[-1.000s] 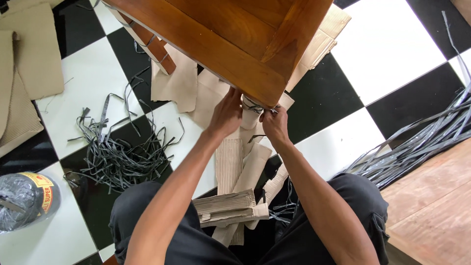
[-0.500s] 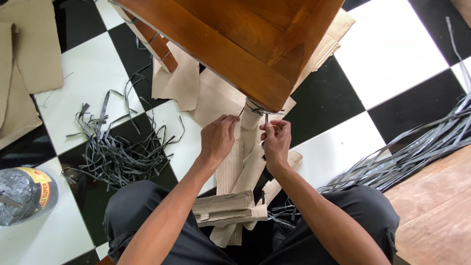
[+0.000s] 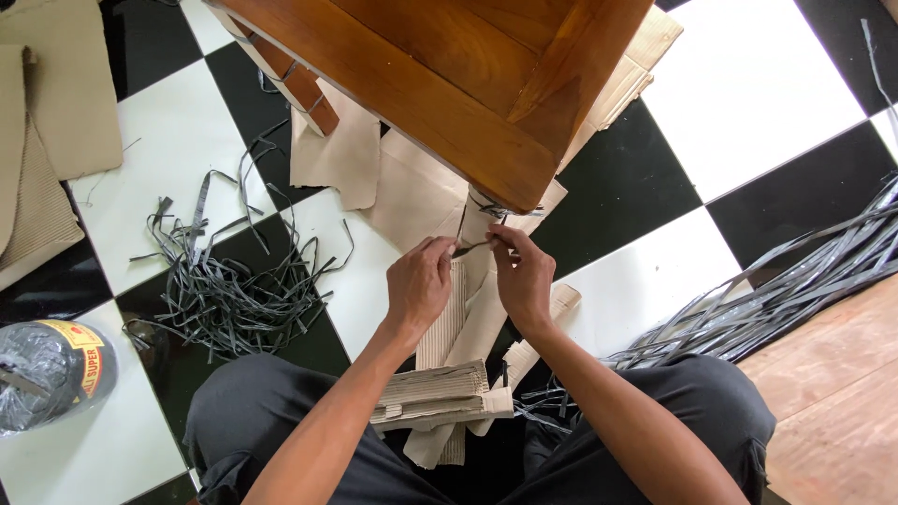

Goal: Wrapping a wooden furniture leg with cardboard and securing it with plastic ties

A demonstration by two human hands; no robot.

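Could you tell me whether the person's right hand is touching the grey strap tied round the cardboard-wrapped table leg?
Touching: in the head view the right hand pinches the grey strap, which runs across to the left hand.

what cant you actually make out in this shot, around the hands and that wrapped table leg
- Head view: the wrapped leg runs up under the wooden table, so its upper part is hidden.
- How the grey strap is tied: too thin to tell between the left hand and right hand.
- The fingertips: curled away from the camera.
- The strap roll: cut off by the left edge.
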